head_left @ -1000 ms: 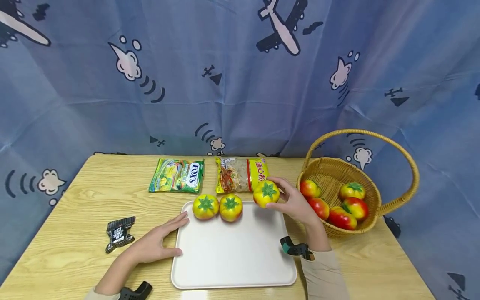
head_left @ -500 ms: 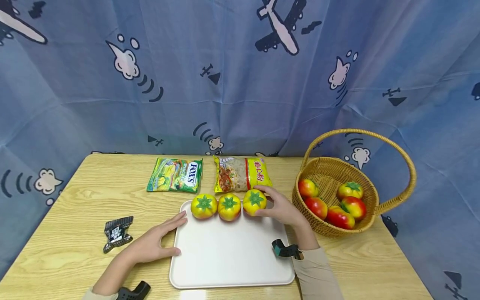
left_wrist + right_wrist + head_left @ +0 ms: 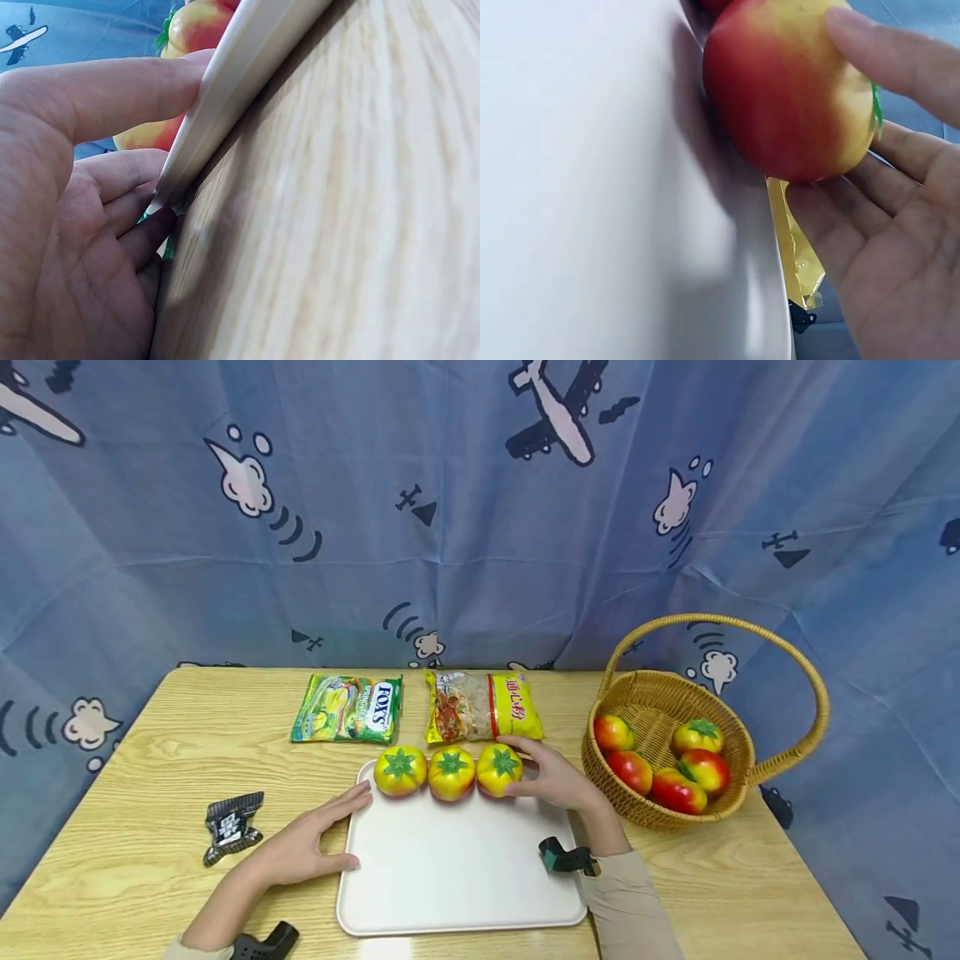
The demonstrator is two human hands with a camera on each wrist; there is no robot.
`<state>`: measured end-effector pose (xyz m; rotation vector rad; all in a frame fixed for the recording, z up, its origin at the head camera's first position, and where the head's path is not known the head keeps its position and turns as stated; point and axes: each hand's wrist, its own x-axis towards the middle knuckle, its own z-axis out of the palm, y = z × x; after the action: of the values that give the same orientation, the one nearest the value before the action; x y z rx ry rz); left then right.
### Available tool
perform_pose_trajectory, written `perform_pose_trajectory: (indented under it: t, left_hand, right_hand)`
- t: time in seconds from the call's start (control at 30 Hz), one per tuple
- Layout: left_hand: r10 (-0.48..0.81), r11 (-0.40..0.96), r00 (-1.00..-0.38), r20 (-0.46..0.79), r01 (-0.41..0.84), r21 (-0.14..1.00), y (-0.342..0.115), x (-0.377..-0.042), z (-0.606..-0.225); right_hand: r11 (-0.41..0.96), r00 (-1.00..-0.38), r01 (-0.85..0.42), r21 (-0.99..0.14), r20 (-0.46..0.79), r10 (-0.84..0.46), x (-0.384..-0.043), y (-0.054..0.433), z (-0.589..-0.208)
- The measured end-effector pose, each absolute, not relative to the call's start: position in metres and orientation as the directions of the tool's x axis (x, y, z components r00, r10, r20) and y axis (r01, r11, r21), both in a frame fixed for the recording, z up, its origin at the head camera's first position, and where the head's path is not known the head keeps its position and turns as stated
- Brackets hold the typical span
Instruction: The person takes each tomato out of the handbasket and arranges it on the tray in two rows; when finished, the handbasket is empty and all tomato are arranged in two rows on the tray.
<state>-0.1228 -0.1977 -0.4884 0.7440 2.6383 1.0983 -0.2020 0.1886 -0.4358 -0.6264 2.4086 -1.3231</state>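
Three round yellow-red persimmons with green star-shaped tops stand in a row along the far edge of a white tray (image 3: 457,877): the left persimmon (image 3: 401,771), the middle persimmon (image 3: 452,774) and the right persimmon (image 3: 498,769). My right hand (image 3: 555,781) holds the right one between thumb and fingers; in the right wrist view that persimmon (image 3: 791,90) sits at the tray's rim. With fingers and thumb spread, my left hand (image 3: 303,843) touches the tray's left side. The left wrist view shows its thumb (image 3: 142,94) against the tray's edge.
At the right stands a wicker basket (image 3: 750,739) with a tall handle, holding several fruits. Behind the tray lie a green candy bag (image 3: 348,708) and a yellow pasta bag (image 3: 483,706). A small black packet (image 3: 232,828) lies at the left.
My right hand has brought its persimmon left and down onto the tray's far edge, beside the middle one. The left hand has stayed at the tray's left side.
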Motion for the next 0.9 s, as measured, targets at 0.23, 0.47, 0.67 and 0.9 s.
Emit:
perform_pose_trajectory:
  t: [0.23,0.47,0.67,0.9]
  left_hand:
    - [0.515,0.602,-0.857,0.025,0.382,0.701,-0.198,-0.123,-0.488]
    - [0.522,0.595,-0.853,0.031,0.39,0.703,-0.197,-0.122,-0.487]
    - [0.525,0.594,-0.851,0.034,0.394,0.702,-0.196,-0.122,-0.486]
    - [0.522,0.592,-0.853,0.03,0.387,0.707,-0.196,-0.122,-0.485]
  right_hand:
    - [0.462,-0.829,-0.23,-0.856,-0.076,-0.554,-0.208,0.189,-0.446]
    - [0.492,-0.837,-0.192,-0.849,-0.12,-0.534,-0.207,0.192,-0.447]
    - [0.495,-0.833,-0.185,-0.849,-0.132,-0.537,-0.207,0.193,-0.447]
    - [0.499,-0.833,-0.185,-0.847,-0.133,-0.536,-0.207,0.194,-0.444]
